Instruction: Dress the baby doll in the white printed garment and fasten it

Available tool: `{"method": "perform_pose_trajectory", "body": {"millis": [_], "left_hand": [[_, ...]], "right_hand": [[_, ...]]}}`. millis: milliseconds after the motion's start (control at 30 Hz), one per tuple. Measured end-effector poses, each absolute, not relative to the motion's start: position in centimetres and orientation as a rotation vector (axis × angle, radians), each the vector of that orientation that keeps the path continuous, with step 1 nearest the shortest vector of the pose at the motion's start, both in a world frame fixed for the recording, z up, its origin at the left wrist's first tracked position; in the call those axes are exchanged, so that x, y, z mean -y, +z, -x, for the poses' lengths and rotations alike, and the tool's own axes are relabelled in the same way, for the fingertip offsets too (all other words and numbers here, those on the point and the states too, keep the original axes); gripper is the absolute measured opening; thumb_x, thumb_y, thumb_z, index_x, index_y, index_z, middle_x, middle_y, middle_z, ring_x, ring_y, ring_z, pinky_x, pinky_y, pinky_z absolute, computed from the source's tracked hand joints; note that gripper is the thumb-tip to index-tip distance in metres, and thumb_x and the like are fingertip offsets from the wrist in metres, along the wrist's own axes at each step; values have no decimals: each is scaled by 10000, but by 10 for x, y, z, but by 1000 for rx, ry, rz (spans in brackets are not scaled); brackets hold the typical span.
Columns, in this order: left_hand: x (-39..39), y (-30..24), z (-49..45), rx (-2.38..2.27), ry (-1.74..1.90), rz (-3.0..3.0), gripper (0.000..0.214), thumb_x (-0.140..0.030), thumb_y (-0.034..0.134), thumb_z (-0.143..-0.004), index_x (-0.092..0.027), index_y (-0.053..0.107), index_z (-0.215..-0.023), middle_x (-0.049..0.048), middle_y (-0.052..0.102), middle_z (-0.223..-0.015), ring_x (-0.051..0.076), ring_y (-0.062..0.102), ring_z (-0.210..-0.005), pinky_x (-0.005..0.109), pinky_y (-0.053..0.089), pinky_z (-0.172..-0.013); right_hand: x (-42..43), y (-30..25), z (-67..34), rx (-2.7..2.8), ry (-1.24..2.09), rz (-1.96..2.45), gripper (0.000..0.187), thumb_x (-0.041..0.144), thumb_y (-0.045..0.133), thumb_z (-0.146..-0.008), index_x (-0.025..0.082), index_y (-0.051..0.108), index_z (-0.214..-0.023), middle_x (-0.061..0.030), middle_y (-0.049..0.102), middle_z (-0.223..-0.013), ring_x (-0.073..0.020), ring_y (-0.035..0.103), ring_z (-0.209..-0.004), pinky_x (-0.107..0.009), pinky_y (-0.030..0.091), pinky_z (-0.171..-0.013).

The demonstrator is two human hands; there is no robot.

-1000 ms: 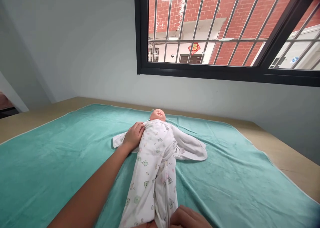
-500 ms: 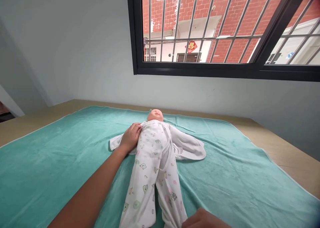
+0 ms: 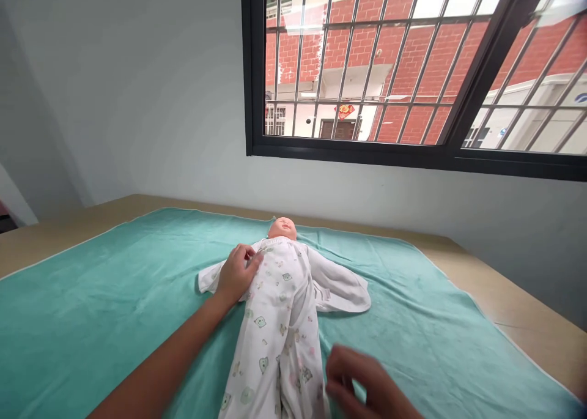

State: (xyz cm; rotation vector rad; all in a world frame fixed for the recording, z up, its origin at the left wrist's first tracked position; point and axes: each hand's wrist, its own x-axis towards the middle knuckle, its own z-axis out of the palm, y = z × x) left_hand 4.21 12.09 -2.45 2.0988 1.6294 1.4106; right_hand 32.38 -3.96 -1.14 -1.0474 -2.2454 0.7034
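Observation:
A baby doll (image 3: 283,228) lies on its back on a teal blanket (image 3: 92,309), head toward the window wall. White patterned baby pants (image 3: 275,333) are laid over its body, waistband at the chest, legs running toward me. A white garment (image 3: 339,284) spreads out beneath it to both sides. My left hand (image 3: 236,274) rests on the pants near the waistband, on the doll's left side, fingers curled onto the cloth. My right hand (image 3: 362,385) hovers beside the right pant leg near the bottom edge, fingers loosely bent and blurred, holding nothing that I can see.
The blanket covers a tan mattress (image 3: 518,296) that shows along the far and right edges. A pale wall stands behind, with a black-framed barred window (image 3: 389,70) looking onto a red brick building.
My right hand has let go of the pant legs' ends and risen to the right of them. The legs now lie closer together. My left hand stays at the waistband.

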Motion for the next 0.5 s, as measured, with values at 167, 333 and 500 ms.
{"method": "perform_pose_trajectory", "body": {"millis": [167, 333, 500], "left_hand": [[-87, -13, -49, -1648, 1037, -2057, 405, -552, 498, -887, -222, 399, -674, -52, 490, -658, 144, 475, -632, 263, 332, -596], [-87, -19, -48, -1569, 962, -2184, 406, -472, 390, -947, -216, 384, -632, -33, 491, -617, 150, 442, -610, 278, 271, -599], [-91, -33, -42, -1509, 1138, -2064, 396, -473, 360, -943, -225, 365, -633, -34, 465, -595, 148, 430, -590, 276, 292, -603]], "right_hand": [[-55, 19, -317, 1918, 701, 1185, 232, 415, 550, -911, 235, 582, -1054, -48, 630, -1111, -180, 591, -997, -308, 496, -840], [-150, 37, -269, 2094, 475, 1363, 230, 392, 489, -924, 221, 626, -995, -50, 632, -1100, -180, 581, -1003, -303, 456, -854], [-192, 58, -242, 2321, 410, 1538, 276, 475, 677, -775, 205, 625, -796, -9, 660, -848, -161, 583, -740, -248, 416, -614]]}}
